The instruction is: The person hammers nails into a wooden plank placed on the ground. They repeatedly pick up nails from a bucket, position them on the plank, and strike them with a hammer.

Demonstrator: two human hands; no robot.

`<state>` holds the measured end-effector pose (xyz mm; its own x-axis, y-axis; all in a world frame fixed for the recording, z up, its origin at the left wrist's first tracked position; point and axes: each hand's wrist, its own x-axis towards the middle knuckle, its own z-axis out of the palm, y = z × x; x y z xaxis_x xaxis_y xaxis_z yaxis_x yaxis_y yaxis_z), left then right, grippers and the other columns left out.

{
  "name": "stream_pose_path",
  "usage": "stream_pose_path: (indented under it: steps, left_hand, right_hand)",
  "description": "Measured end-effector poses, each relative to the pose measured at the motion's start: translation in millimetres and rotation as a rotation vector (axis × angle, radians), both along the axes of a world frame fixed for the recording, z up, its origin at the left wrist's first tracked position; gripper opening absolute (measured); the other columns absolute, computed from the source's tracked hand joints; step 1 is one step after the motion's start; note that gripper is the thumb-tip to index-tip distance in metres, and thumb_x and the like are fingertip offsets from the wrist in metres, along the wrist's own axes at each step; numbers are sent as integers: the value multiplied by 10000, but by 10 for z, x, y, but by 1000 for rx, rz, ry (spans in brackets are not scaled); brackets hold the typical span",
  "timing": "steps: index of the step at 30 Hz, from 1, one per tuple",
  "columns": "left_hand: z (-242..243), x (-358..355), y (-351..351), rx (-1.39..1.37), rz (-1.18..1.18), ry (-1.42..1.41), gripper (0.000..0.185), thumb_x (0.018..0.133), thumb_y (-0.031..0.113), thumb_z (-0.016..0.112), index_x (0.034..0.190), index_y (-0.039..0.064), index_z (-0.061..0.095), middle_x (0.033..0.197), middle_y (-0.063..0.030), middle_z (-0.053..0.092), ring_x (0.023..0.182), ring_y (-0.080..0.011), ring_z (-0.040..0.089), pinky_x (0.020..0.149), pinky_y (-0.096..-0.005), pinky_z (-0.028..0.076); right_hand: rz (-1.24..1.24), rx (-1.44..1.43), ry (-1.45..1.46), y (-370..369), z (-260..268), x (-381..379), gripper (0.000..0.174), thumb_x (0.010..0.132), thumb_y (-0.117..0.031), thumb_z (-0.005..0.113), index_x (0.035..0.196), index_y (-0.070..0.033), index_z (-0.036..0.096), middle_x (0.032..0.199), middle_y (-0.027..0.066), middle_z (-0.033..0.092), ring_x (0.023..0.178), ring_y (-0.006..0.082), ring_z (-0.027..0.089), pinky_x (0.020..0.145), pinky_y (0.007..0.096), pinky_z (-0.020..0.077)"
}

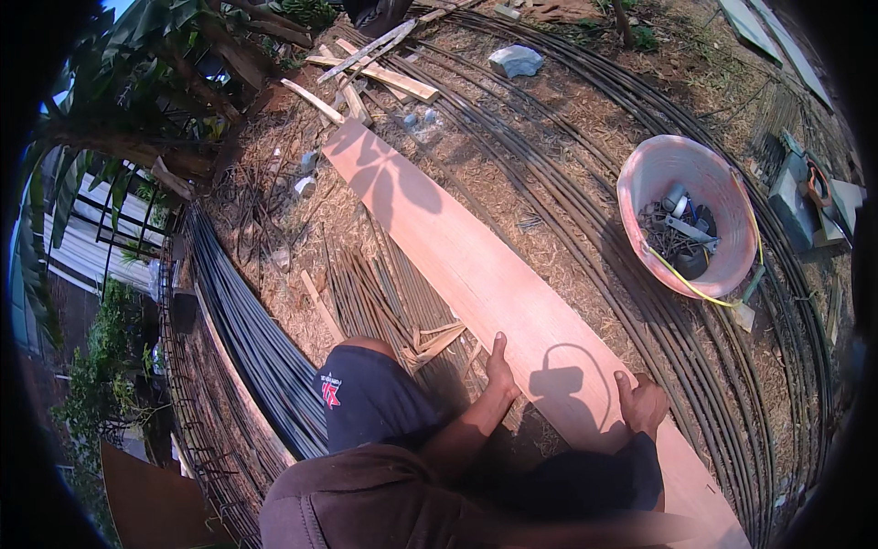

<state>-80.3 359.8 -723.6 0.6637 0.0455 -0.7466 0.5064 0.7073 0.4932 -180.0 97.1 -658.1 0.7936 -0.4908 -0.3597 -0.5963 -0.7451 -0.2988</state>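
Observation:
A long, narrow plywood strip runs diagonally from the upper left to the lower right in front of my body. My left hand holds its near edge, with the thumb along the side and the other fingers hidden beneath. On the opposite edge, my right hand grips the strip with its thumb on the upper face. Shadows of leaves and of my head fall across the wood. The far end lies close to some timber offcuts; the near end leaves the picture at the bottom right.
A pinkish bucket holding nails and tools stands on long steel rebars at the right. Beyond it, an orange-handled tool rests by a concrete block. More bars lie left; a pale rock sits farther off.

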Motion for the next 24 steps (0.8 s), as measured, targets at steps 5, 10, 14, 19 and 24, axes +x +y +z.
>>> stream_pose_path:
  steps: [5, 10, 14, 19, 24]
  left_hand:
    - [-17, 9, 7, -1, -19, -17, 590, 1044, 478, 471, 1447, 47, 455, 1395, -153, 566, 1251, -350, 568, 1091, -507, 445]
    - [60, 14, -33, 9, -2, -9, 597, 1042, 478, 474, 1452, 44, 449, 1390, -156, 566, 1248, -349, 568, 1090, -505, 446]
    - [92, -2, -47, -21, -9, -82, 652, 1017, 491, 532, 1452, 15, 434, 1363, -168, 572, 1215, -355, 584, 1052, -519, 484]
    - [31, -11, -19, -3, -11, -83, 637, 1037, 480, 497, 1465, 16, 418, 1397, -166, 546, 1254, -357, 551, 1077, -509, 457]
    - [-67, 3, 4, -35, 7, -80, 613, 1045, 454, 491, 1463, 12, 416, 1388, -168, 550, 1247, -353, 557, 1064, -500, 466]
  right_hand:
    - [-13, 4, -14, 16, 29, 9, 612, 859, -619, 644, 997, -37, 770, 835, 231, 724, 832, 406, 710, 755, 497, 531]
    - [-15, -35, -4, 22, 1, 1, 632, 848, -640, 648, 954, -27, 760, 819, 231, 718, 817, 403, 709, 730, 506, 528]
    - [-13, -39, -37, 16, -14, -8, 642, 832, -652, 660, 919, -24, 758, 796, 226, 714, 803, 405, 706, 715, 509, 524]
    - [-32, -9, -58, 22, 11, -10, 639, 822, -658, 667, 906, -32, 765, 780, 218, 712, 779, 393, 704, 723, 509, 518]
    - [-24, 4, -12, 11, 21, -8, 647, 824, -662, 660, 990, -47, 777, 832, 208, 728, 833, 383, 708, 757, 496, 526]
